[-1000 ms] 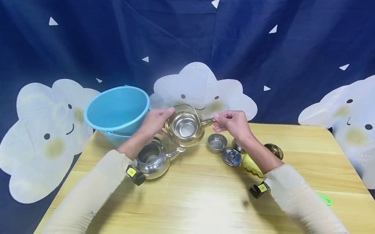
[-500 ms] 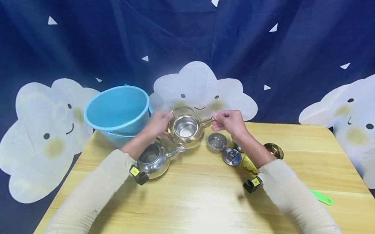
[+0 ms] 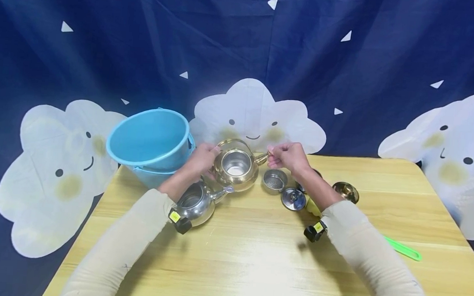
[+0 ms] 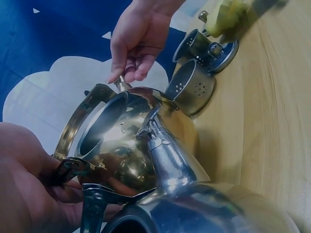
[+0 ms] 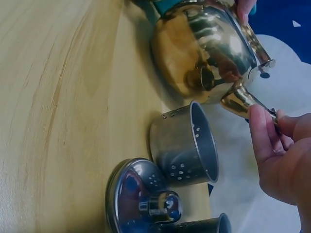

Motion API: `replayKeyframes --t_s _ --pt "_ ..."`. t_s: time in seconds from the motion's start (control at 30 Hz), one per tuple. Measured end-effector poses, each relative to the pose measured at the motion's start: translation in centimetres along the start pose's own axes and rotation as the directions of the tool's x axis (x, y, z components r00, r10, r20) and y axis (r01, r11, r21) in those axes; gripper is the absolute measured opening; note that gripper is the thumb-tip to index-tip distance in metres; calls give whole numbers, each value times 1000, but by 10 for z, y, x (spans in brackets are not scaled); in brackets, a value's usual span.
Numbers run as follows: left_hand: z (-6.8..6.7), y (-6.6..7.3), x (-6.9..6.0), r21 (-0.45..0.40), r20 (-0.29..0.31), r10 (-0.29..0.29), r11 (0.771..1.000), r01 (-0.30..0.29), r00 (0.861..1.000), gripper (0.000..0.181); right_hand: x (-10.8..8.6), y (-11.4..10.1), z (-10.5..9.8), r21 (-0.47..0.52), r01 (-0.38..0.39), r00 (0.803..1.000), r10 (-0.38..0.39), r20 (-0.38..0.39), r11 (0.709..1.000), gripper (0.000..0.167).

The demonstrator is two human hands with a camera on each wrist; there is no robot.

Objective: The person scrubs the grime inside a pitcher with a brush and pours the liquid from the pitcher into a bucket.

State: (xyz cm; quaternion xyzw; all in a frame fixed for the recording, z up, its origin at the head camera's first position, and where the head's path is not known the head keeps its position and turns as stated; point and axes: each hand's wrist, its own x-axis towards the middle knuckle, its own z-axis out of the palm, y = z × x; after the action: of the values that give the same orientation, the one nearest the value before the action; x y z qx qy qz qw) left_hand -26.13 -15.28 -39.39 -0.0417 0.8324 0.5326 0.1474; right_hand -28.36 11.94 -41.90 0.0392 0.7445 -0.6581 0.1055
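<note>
A gold-coloured teapot (image 3: pixel 243 180), lidless, is held between the two hands at the back of the table. The left hand (image 3: pixel 204 158) grips its left side by the handle's base. At the spout tip, the right hand (image 3: pixel 289 156) pinches with thumb and fingers, as the right wrist view shows. Just in front of the left hand stands a silver teapot (image 3: pixel 202 211), also lidless, its spout (image 4: pixel 170 160) pointing right. To the right of the gold teapot is a perforated metal strainer (image 3: pixel 274 181). Beside that lies a silver lid (image 3: pixel 293 199).
A blue bucket (image 3: pixel 145 164) stands at the back left, close to the left hand. Under the right forearm sits a yellow object (image 3: pixel 313 208), partly hidden. A gold lid (image 3: pixel 346 192) and a green strip-shaped item (image 3: pixel 404 249) lie to the right on the wooden table (image 3: pixel 227 268).
The gold teapot has come slightly down and towards me with both hands on it. The right forearm has shifted left, uncovering more of the green item.
</note>
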Motion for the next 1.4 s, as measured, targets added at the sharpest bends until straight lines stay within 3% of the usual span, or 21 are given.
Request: replayKeyframes --t_s 0.5,1.2,1.4 --pt "3 -1 2 17 28 -65 998 64 998 35 10 4 -1 -56 -55 998 56 8 997 39" --pt "3 -7 8 33 43 -63 998 61 997 33 13 7 2 -12 -96 995 96 5 995 38" --pt "1 -6 8 75 65 -53 996 48 996 37 12 6 1 4 -101 994 100 44 995 37"
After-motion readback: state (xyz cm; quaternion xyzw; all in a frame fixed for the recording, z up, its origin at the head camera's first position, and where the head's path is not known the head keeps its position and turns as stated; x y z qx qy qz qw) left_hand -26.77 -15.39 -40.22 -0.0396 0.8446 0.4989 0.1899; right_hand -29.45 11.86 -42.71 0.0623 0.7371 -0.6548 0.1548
